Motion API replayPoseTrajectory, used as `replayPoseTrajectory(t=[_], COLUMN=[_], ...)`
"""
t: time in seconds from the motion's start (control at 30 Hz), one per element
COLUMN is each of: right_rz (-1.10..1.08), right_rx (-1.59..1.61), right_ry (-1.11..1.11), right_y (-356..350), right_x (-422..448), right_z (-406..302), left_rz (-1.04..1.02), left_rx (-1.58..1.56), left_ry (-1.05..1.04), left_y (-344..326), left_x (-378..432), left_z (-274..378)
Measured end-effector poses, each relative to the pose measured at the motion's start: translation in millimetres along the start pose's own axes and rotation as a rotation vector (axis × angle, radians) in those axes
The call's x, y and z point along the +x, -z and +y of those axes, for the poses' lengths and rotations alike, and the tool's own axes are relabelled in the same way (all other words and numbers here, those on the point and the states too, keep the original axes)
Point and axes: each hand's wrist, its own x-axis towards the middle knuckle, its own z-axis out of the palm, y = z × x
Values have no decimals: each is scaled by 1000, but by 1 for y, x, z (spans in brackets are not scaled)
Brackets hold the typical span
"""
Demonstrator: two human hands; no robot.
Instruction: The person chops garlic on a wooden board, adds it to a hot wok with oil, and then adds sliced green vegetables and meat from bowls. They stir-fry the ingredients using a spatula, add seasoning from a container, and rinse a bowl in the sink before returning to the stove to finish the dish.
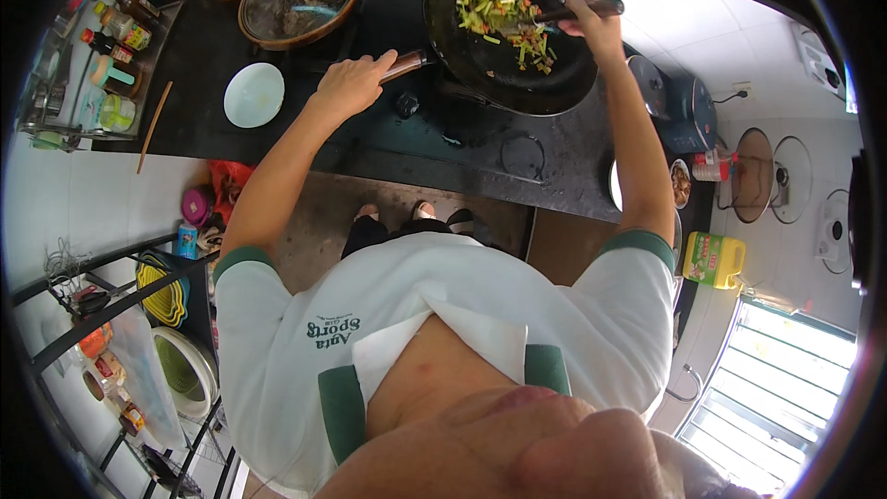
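My left hand (355, 85) is closed around the brown handle (405, 66) of a black wok (561, 83), which sits tilted at the back of the counter. Inside the wok lie chopped green stalks (488, 3) with small red and brown bits, some spread toward its right and lower side. My right hand (594, 26) grips the dark handle of a spatula (578, 12) above the wok's right side, its blade among the food. Left of the wok stands a round pan with a glass lid (301, 0). A pale bowl (254, 95) is left of my left hand.
Seasoning bottles (129, 31) fill a metal rack at the far left, beside a wooden chopstick (154, 127). A dark blue appliance (693, 114), a small bowl of food (680, 184) and a yellow jug (714, 260) stand at the right. A black shelf frame (125, 303) is at lower left.
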Motion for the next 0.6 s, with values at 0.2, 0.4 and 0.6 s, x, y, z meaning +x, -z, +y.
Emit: replayPoseTrajectory(t=[0.2, 0.4, 0.6], right_rz=[-147, -138, -236], right_rx=[-463, -269, -525], right_ry=[-201, 70, 262], right_y=[41, 24, 42], right_x=[-23, -33, -48], right_z=[-69, 15, -24], left_rz=[-26, 21, 15], left_rx=[-10, 10, 18], left_ry=[18, -23, 19], left_y=[1, 1, -1], left_x=[0, 0, -3], left_z=[0, 6, 1])
